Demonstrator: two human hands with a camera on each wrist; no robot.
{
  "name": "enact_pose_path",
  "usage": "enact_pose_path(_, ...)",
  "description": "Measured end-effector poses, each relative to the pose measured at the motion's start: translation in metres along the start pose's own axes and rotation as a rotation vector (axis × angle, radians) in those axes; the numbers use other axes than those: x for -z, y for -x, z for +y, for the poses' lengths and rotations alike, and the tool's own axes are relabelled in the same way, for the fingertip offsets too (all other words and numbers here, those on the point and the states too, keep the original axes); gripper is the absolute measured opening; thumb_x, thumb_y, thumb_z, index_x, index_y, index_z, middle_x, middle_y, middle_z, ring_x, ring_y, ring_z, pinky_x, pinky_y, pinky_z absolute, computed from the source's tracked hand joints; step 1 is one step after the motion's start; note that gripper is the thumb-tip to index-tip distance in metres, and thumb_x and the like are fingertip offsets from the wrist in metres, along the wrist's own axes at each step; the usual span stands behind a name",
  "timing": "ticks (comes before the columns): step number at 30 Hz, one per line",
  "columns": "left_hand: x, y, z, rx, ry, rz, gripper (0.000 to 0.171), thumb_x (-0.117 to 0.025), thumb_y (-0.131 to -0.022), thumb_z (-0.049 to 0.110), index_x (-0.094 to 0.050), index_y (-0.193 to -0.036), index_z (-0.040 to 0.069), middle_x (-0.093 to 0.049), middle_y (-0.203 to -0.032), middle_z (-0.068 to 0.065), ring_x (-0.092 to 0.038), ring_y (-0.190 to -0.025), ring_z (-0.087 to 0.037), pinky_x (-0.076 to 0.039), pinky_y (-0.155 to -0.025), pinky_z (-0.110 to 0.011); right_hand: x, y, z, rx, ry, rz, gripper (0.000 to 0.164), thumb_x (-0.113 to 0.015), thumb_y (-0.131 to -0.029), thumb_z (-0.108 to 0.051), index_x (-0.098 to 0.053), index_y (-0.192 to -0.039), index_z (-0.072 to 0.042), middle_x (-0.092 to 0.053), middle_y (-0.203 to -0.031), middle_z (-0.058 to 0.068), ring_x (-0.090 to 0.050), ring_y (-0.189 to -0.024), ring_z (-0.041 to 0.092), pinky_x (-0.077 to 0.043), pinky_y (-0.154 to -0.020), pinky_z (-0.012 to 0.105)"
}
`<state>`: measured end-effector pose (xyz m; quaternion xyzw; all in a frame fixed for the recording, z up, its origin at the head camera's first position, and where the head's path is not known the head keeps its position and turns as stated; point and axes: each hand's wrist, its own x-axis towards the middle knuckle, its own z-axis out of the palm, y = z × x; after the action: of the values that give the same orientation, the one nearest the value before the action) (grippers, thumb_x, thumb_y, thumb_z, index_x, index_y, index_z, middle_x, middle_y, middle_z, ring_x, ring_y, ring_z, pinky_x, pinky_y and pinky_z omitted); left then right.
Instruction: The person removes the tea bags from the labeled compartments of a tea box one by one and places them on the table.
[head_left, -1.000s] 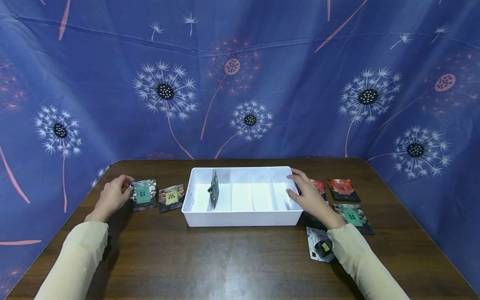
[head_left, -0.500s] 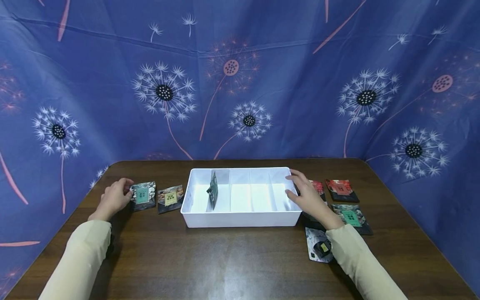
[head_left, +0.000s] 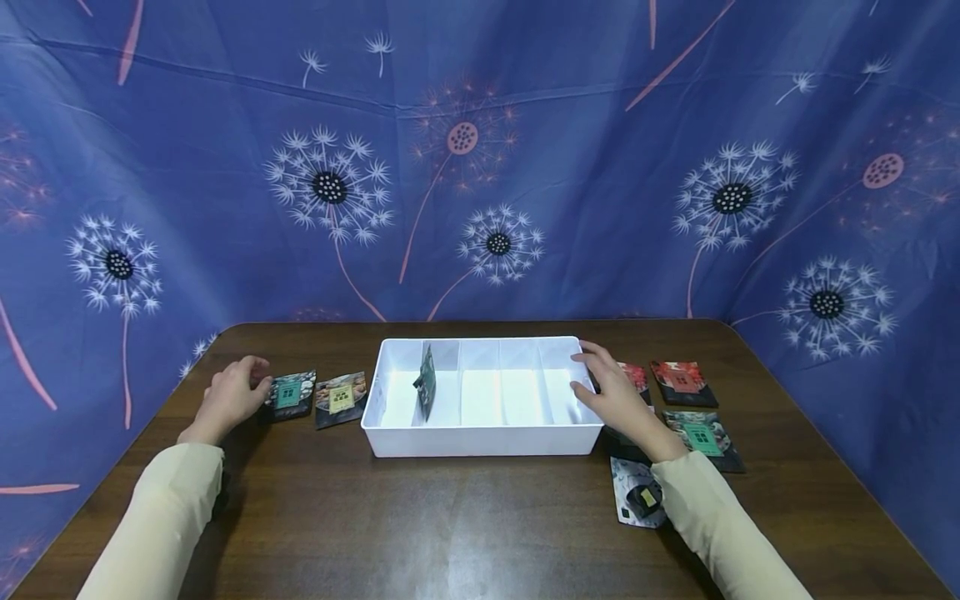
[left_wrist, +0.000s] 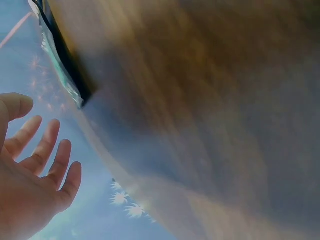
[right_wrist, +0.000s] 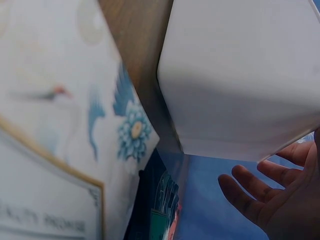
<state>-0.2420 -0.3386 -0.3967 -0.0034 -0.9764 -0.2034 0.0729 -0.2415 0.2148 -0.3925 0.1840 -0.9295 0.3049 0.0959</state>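
My left hand (head_left: 228,396) is beside a small dark sachet with a green label (head_left: 292,393) at the left of the table. In the left wrist view its fingers are loosely extended, apart from the sachet's edge (left_wrist: 65,70). My right hand (head_left: 617,396) rests at the right end of a white divided tray (head_left: 480,442), thumb and forefinger reaching over the rim. The right wrist view shows its relaxed fingers by the tray's wall (right_wrist: 235,80). A dark sachet (head_left: 427,383) stands upright on edge in the tray's left part.
A yellow-labelled sachet (head_left: 341,398) lies left of the tray. To the right are a red sachet (head_left: 684,383), a green-labelled one (head_left: 703,437) and a white-and-black one (head_left: 637,493); others are partly hidden by my right hand. A patterned blue cloth (head_left: 480,167) hangs behind the table.
The green-labelled sachet by my left hand has tipped flatter, its top edge now lower, and my left fingers have come away from it. My right hand and the tray have stayed put.
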Motion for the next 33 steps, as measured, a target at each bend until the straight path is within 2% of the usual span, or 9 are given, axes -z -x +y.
enact_pose_path(7, 0.001, -0.001, 0.019, -0.045, -0.013, 0.038, 0.036, -0.049, -0.092, 0.021, -0.048, -0.119, -0.002, -0.052, -0.113, -0.027, -0.042, -0.102, -0.047, -0.032, -0.077, -0.060, 0.000, 0.001, 0.000, -0.008, -0.004, -0.002, 0.042, -0.058, -0.087, -0.014, -0.049, -0.125, 0.002, -0.030, -0.143, 0.020, -0.034, -0.127, 0.041, -0.031, -0.098, 0.061)
enact_pose_path(19, 0.004, -0.001, 0.071, -0.161, -0.022, 0.080, 0.037, -0.050, -0.093, 0.027, -0.050, -0.120, 0.002, -0.052, -0.119, -0.024, -0.041, -0.107, -0.045, -0.028, -0.087, -0.061, 0.000, 0.000, -0.002, 0.007, 0.001, -0.001, 0.042, -0.059, -0.087, -0.014, -0.049, -0.124, 0.002, -0.031, -0.142, 0.019, -0.036, -0.126, 0.041, -0.033, -0.097, 0.060)
enact_pose_path(33, -0.004, 0.005, 0.120, -0.321, -0.009, 0.130, 0.032, -0.056, -0.090, 0.025, -0.054, -0.116, 0.007, -0.057, -0.108, -0.016, -0.047, -0.102, -0.036, -0.035, -0.082, -0.054, 0.000, 0.000, -0.002, -0.002, -0.001, -0.001, 0.041, -0.059, -0.087, -0.013, -0.049, -0.124, 0.002, -0.031, -0.143, 0.019, -0.036, -0.126, 0.041, -0.033, -0.098, 0.060)
